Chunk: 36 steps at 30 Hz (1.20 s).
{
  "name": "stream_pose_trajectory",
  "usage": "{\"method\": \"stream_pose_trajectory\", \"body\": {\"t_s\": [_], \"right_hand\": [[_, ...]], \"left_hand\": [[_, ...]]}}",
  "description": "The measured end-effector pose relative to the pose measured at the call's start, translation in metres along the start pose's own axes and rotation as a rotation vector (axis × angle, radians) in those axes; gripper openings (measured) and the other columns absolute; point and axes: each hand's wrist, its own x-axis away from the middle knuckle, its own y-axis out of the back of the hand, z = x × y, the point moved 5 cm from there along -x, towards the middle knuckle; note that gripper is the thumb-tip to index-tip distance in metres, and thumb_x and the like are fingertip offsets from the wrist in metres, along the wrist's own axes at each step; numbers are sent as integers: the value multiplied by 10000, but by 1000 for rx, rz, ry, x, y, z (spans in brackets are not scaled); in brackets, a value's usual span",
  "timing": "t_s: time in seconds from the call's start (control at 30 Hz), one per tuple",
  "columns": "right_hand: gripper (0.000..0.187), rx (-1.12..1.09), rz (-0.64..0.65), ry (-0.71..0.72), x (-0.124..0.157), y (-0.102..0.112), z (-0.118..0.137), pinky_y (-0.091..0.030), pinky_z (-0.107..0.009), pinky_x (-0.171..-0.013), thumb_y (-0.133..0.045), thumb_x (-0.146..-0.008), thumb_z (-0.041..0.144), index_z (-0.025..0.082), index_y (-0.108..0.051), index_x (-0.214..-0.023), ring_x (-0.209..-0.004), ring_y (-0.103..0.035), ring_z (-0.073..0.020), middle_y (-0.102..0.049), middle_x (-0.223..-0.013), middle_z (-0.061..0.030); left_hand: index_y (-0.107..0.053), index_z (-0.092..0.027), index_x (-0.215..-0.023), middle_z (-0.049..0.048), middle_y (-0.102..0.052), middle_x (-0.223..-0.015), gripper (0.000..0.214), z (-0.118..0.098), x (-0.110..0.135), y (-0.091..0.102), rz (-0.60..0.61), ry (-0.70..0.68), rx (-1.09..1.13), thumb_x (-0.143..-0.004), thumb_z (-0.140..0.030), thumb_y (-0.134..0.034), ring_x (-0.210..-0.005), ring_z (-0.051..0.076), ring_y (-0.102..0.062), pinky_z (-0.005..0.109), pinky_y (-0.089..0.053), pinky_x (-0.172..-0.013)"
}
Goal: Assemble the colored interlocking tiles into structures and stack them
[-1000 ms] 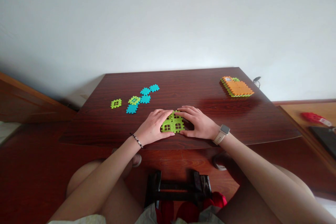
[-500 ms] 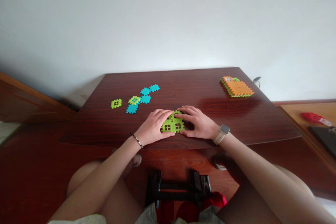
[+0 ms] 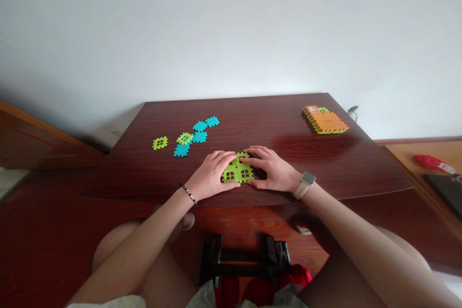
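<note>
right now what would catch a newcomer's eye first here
The left hand and right hand rest on green window tiles near the front edge of the dark wood table. Bright turquoise tiles lie beyond and to the left, and an orange stack sits at the table's far right.

Prob. home rm: dark wood table (image 3: pixel 260 120), white wall (image 3: pixel 231 33), wood flr (image 3: pixel 54 231).

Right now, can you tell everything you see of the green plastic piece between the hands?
The lime-green plastic waffle-block piece lies on the dark reddish wood table, near its front edge. It has notched, interlocking edges and two four-pane window openings, with dark wood showing through. Whether it is one tile or several joined, I cannot tell. The left hand and right hand touch it from both sides, their fingers covering its upper part.
</note>
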Motion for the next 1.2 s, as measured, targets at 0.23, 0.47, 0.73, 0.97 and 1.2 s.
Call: {"method": "stream_pose_trajectory", "body": {"t_s": [0.23,0.47,0.73,0.97,1.2], "right_hand": [[688,-8,-11,-1,0,-1,0,-422,-686,-1227,-816,-912,455,306,-627,-1556,-1485,-511,-419,-580,-1585,-161],[667,22,-1,5,0,0,1,-431,-670,-1231,-806,-921,450,266,-641,-1540,-1489,-513,-414,-581,-1582,-172],[665,21,-4,4,0,0,1,-433,-678,-1225,-806,-920,454,281,-641,-1541,-1490,-508,-416,-579,-1581,-168],[666,25,13,4,-1,1,2,-423,-663,-1235,-809,-916,441,227,-655,-1528,-1489,-502,-420,-576,-1574,-193],[674,13,18,-2,-1,0,2,-415,-669,-1232,-809,-912,430,224,-650,-1535,-1493,-497,-423,-570,-1577,-199]], "left_hand": [[-509,-276,-1549,133,-604,-1553,773,-1,0,1,1,-2,12,-900,-527,-847,-1420,364,-559,601,-443,-1232],[-519,-258,-1529,137,-607,-1549,759,-1,0,1,-3,-8,-1,-903,-536,-846,-1421,360,-556,592,-441,-1234],[-522,-259,-1522,140,-612,-1540,757,-1,0,1,-5,-7,4,-898,-533,-852,-1419,366,-558,596,-449,-1224],[-536,-242,-1495,143,-608,-1544,736,-1,0,0,-5,-13,-9,-898,-531,-856,-1410,364,-559,587,-448,-1223],[-560,-246,-1466,137,-612,-1544,699,0,1,-1,-9,-16,-6,-898,-523,-858,-1409,361,-558,590,-452,-1215]]}}
